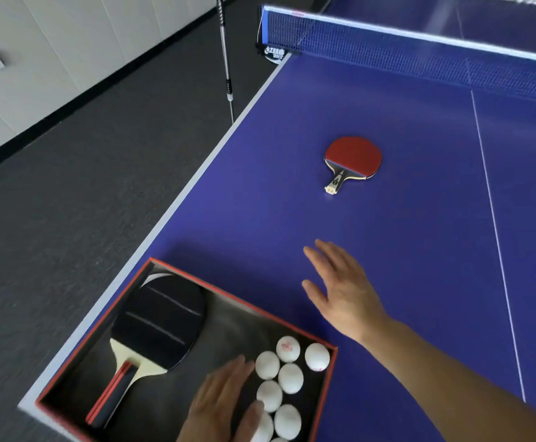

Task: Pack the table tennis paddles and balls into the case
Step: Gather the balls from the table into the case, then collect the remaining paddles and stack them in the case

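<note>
A red-edged case (244,303) with a dark lining lies open at the near left corner of the blue table. A black-faced paddle (156,323) lies in its left half, handle toward me. Several white balls (290,378) are grouped in its right half. My left hand (225,403) rests flat inside the case, thumb touching a ball at the bottom edge of the view. My right hand (340,291) hovers open over the table just past the case. A red-faced paddle (352,157) lies alone farther out on the table.
The net (419,55) spans the far end of the table (419,250), with its clamp at the left edge. A thin metal pole (225,59) stands on the dark floor beside the table. A white centre line runs down the right side.
</note>
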Available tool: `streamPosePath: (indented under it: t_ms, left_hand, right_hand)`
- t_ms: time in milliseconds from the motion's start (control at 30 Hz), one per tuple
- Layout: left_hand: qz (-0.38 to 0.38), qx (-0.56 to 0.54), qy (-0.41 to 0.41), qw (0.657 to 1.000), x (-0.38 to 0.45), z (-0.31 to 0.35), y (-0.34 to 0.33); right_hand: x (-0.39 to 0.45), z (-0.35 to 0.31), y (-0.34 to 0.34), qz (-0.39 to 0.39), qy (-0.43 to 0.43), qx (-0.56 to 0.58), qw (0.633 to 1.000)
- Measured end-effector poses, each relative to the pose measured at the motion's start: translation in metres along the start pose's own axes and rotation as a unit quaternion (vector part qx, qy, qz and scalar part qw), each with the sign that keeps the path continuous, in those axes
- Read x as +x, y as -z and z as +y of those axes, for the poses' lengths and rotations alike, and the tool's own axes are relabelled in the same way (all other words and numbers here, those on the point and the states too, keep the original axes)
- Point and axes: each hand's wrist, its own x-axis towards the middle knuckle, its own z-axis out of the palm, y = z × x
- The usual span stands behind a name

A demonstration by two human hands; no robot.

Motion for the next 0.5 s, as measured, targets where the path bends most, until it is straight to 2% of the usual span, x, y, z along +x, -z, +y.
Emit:
streamPosePath:
  t_ms: [233,500]
  left_hand:
    - [0.045,0.047,0.009,0.998,0.173,0.050,0.003]
    - [0.031,0.068,0.037,0.997,0.383,0.111,-0.065]
  right_hand:
    - [0.069,0.105,0.021,0.014,-0.077,-0.024,0.997]
    - [0.122,0.207,0.023,0.034,-0.104,-0.012,0.994]
